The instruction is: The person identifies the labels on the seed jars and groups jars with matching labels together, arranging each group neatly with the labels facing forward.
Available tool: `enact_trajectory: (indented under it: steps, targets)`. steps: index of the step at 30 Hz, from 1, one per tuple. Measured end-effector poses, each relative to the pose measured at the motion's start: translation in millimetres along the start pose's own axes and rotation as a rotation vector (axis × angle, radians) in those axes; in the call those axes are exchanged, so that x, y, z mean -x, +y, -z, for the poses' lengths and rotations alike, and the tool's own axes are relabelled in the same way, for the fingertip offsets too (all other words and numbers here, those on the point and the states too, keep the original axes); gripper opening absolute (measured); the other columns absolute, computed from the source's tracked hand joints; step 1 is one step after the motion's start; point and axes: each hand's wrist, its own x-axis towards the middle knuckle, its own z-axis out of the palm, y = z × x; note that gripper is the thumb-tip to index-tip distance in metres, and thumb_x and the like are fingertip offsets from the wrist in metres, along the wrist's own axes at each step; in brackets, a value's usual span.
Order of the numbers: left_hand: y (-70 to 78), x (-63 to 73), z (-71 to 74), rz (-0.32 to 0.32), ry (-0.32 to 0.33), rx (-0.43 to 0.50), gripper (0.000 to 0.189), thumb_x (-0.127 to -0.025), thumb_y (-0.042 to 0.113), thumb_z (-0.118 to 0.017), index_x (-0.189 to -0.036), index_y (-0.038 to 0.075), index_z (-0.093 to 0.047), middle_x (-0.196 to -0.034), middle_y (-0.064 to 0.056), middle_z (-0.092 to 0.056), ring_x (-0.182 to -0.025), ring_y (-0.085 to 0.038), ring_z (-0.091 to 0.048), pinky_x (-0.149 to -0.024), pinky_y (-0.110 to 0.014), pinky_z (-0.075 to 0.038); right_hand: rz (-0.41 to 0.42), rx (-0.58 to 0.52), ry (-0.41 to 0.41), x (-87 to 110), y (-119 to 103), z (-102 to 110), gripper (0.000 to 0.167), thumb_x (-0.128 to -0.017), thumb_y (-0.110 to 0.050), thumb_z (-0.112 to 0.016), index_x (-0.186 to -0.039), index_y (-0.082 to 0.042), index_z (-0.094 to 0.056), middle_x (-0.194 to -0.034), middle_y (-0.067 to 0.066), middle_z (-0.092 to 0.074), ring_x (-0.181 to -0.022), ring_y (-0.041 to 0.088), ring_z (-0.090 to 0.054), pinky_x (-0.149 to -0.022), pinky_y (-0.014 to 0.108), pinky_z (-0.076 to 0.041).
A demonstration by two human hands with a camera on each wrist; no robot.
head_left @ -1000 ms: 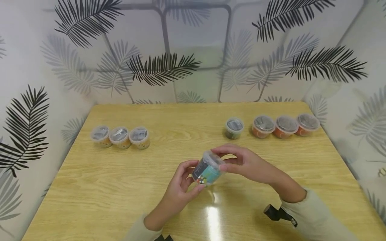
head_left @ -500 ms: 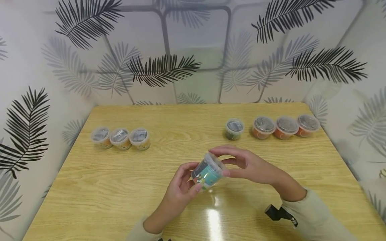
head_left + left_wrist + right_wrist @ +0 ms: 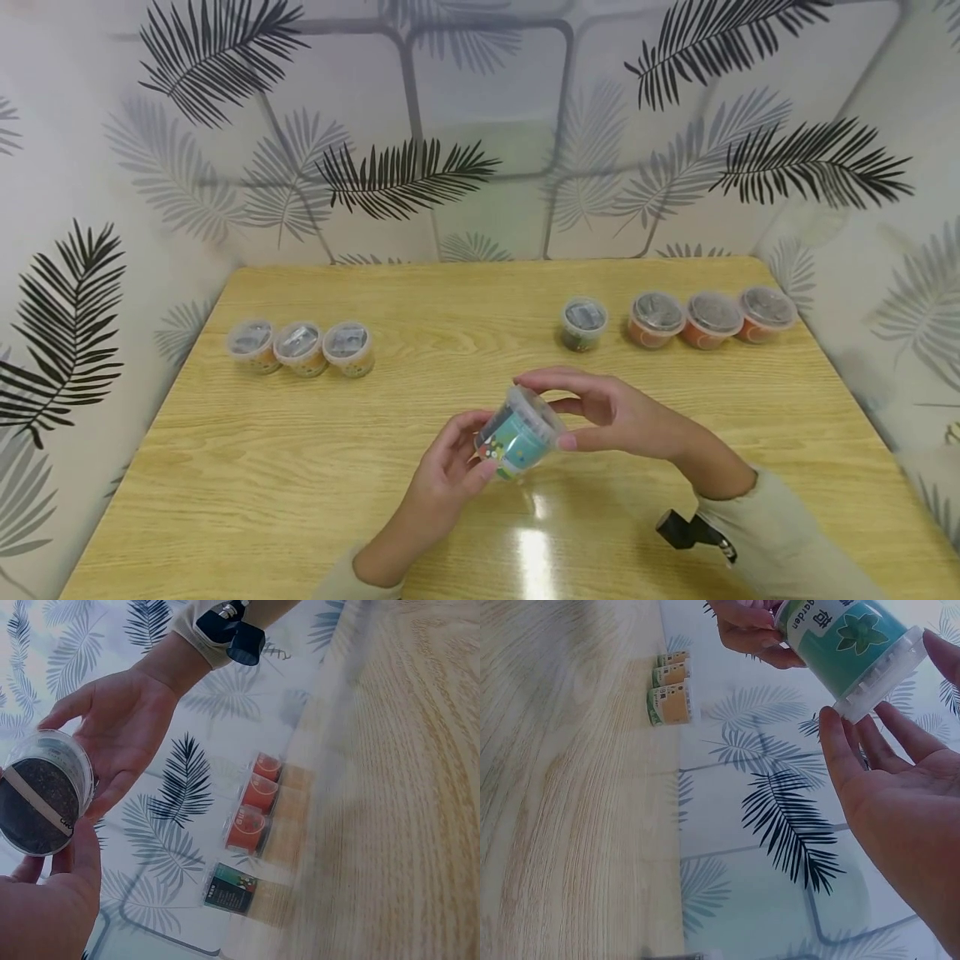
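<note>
Above the middle of the table, a teal-printed plastic tub with a clear lid is held tilted, its lid end toward the right. My left hand grips the tub's lower part between thumb and fingers. My right hand holds the lid's rim, thumb on the near side and fingers over the far side. Through the clear base in the left wrist view, the tub's dark contents and a pale strip across them show. Printed on the teal side in the right wrist view are "garden" and a green plant.
Three orange-yellow lidded tubs stand in a row at the table's back left. A small dark green tub stands at the back right, beside three red tubs. Leaf-patterned curtains enclose the wooden table.
The held tub has turned about its own axis: its dark label panel has moved mostly out of sight and more teal print shows. Both hands keep their hold, nearly in place.
</note>
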Motion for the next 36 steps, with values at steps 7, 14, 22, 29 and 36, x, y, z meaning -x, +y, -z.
enact_trajectory:
  steps: [7,14,22,29,36]
  targets:
    - [0.5,0.7,-0.7,0.032,-0.024,0.011,0.043,-0.095,0.001,-0.045,-0.133,-0.006,-0.026,-0.129,-0.018,-0.035,-0.116,-0.021,-0.044,-0.097,-0.028,-0.041,-0.010,0.051,0.047,1.4,2.2,-0.7,0.058,-0.086,0.004,-0.062,-0.138,-0.001,-0.038,-0.141,0.015,-0.038,-0.125,0.032,-0.037,-0.100,0.041,-0.039]
    - [1.8,0.0,-1.8,0.078,0.033,-0.166,0.054,-0.090,0.001,-0.056,-0.136,0.002,-0.027,-0.133,-0.016,-0.032,-0.116,-0.026,-0.038,-0.096,-0.026,-0.040,-0.086,0.140,0.123,-0.7,6.2,-4.6,0.056,-0.084,-0.002,-0.067,-0.135,-0.007,-0.046,-0.135,0.008,-0.045,-0.118,0.028,-0.045,-0.095,0.041,-0.044]
    - [1.3,2.4,-2.9,0.087,0.065,-0.314,0.064,-0.086,0.004,-0.065,-0.138,0.011,-0.028,-0.134,-0.010,-0.033,-0.119,-0.028,-0.036,-0.101,-0.032,-0.038,-0.107,0.157,0.147,-2.9,9.9,-9.5,0.050,-0.085,-0.006,-0.067,-0.132,-0.007,-0.049,-0.131,0.008,-0.047,-0.115,0.029,-0.046,-0.091,0.038,-0.047]
    - [-0.4,2.7,-2.2,0.061,0.085,-0.286,0.061,-0.086,0.004,-0.063,-0.136,0.008,-0.030,-0.132,-0.013,-0.036,-0.116,-0.028,-0.040,-0.098,-0.029,-0.040,-0.146,0.113,0.161,-5.2,8.4,-14.3,0.048,-0.087,-0.008,-0.065,-0.132,-0.005,-0.049,-0.131,0.010,-0.047,-0.114,0.031,-0.046,-0.087,0.041,-0.050]
    - [0.8,2.0,0.0,0.066,0.096,-0.164,0.052,-0.090,0.001,-0.056,-0.134,0.001,-0.029,-0.127,-0.018,-0.039,-0.113,-0.024,-0.045,-0.092,-0.027,-0.045,-0.118,0.035,0.122,-4.1,7.5,-13.3,0.052,-0.090,-0.004,-0.060,-0.138,-0.003,-0.040,-0.139,0.013,-0.039,-0.123,0.030,-0.039,-0.094,0.039,-0.045]
